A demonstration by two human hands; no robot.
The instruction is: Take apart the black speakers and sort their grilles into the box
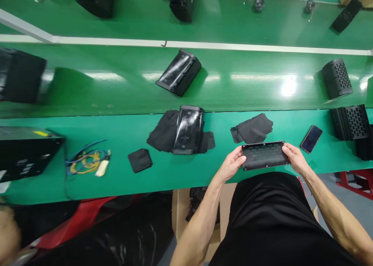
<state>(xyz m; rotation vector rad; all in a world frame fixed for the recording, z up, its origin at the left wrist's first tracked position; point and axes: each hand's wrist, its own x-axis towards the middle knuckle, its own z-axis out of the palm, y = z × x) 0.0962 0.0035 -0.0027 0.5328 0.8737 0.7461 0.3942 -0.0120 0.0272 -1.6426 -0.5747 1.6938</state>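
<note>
Black garment (262, 219) foremost, at six o'clock to a dark framed panel (264, 156), panel between two grips, left hand (231, 165) pinching its nine-o'clock end, right hand (294, 157) pinching its three-o'clock end, phone (311, 139) at two o'clock, black sheets (255, 126) beyond at eleven.

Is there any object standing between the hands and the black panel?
Nothing visible stands in between: the left hand holds one end of the black panel directly, and the right hand holds the other.
</note>
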